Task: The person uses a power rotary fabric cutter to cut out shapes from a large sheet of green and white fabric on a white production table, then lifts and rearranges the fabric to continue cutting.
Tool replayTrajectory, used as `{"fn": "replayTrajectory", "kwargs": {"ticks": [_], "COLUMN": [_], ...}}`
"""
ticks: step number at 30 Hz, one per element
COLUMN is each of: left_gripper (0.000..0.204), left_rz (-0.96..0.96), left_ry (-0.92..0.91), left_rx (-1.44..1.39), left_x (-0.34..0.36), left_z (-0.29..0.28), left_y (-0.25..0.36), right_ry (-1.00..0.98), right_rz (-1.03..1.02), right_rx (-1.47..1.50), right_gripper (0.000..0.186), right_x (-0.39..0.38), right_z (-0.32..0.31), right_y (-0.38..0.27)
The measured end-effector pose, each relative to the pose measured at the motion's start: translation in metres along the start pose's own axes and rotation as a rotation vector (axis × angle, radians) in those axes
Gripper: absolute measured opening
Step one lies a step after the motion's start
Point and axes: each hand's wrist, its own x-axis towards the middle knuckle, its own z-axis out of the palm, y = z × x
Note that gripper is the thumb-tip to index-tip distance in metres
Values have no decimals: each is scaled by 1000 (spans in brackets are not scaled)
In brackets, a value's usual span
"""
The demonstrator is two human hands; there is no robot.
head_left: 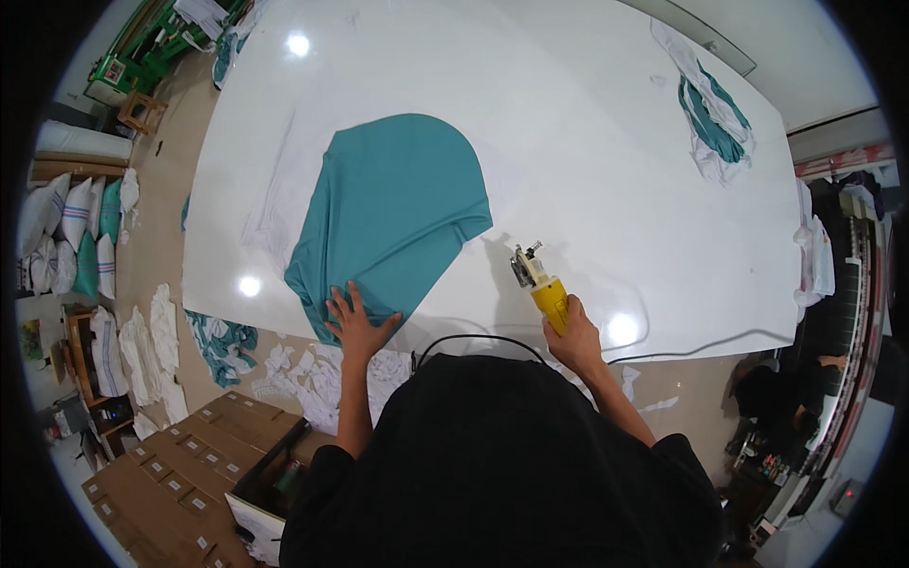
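Left hand [360,331] spread wide, gripping nothing, on the near end of the teal fabric [407,180], left on the white table [606,123]; right hand [578,338] wrapped round the yellow power tool [549,295], just right of the cloth!

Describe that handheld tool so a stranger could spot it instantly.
On the big white table, find the large teal fabric. To its right, the right hand grips the tool. Its bright yellow body stands out beside the teal and white.
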Motion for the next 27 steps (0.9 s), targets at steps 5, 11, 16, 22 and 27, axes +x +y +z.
{"fn": "replayTrajectory", "kwargs": {"ticks": [5, 11, 16, 22, 27], "left_gripper": [142, 148, 147, 146, 146], "left_rz": [26, 18, 9, -4, -2], "left_ry": [-51, -44, -51, -66, -69], "left_rx": [15, -15, -36, -46, -46], "left_x": [-10, -11, -10, -11, -11], "left_z": [-10, -6, -6, -10, -10], "left_y": [-11, -17, -16, -14, -15], "right_ry": [-38, -9, 22, 88, 85], "right_rz": [18, 45, -6, -70, -81], "right_rx": [-3, -16, -9, -15, -20], "right_gripper": [50, 51, 54, 51, 50], "right_x": [-9, -3, 21, 29, 34], "right_z": [7, 24, 26, 30, 28], "right_y": [-7, -23, -39, -37, -41]}}
